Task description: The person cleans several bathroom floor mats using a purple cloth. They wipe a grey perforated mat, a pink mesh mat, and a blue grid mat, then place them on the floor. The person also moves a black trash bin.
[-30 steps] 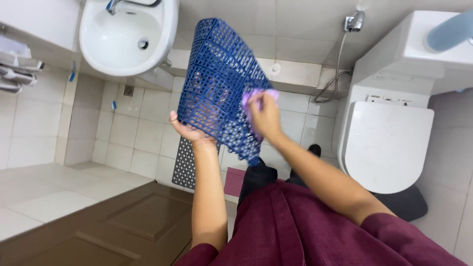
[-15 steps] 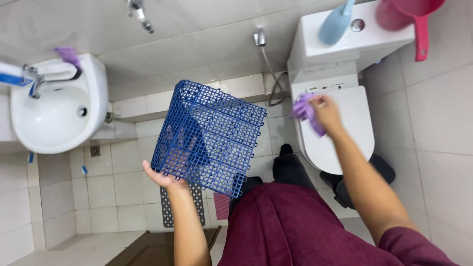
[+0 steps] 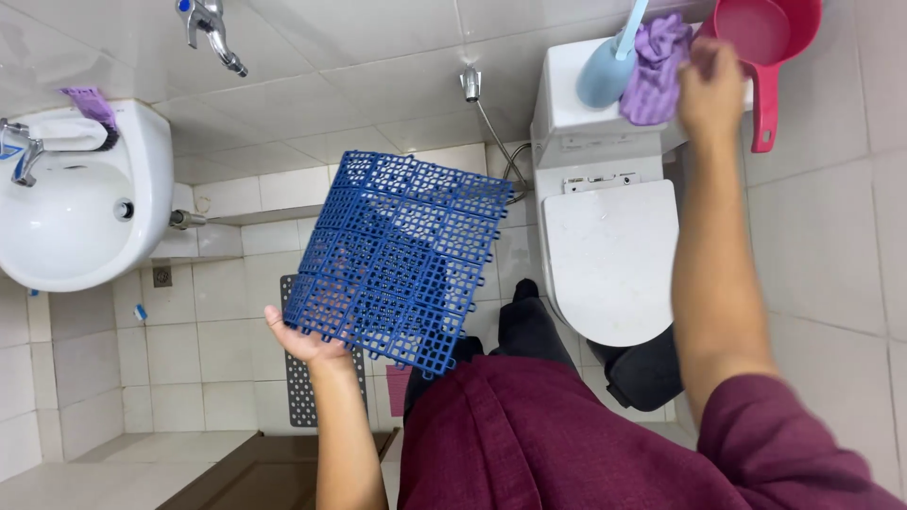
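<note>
Left hand (image 3: 307, 342) gripping blue mat (image 3: 397, 257) at near edge; right hand (image 3: 710, 87) touching purple cloth (image 3: 654, 68) on far cistern (image 3: 576, 127), grip unclear. Best kept level.

White sink (image 3: 66, 212) at left, wall tap (image 3: 213, 28) above; closed toilet (image 3: 609, 260) at right, red scoop (image 3: 770, 42) and blue bottle (image 3: 605, 76) on cistern; grey floor mat (image 3: 302, 387) below.

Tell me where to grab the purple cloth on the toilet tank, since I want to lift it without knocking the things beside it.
Pinch the purple cloth at its bunched upper folds, coming from the right, where the right hand already is. It lies crumpled on the tank lid, with the blue brush holder close on its left and the red scoop to the right.
</note>
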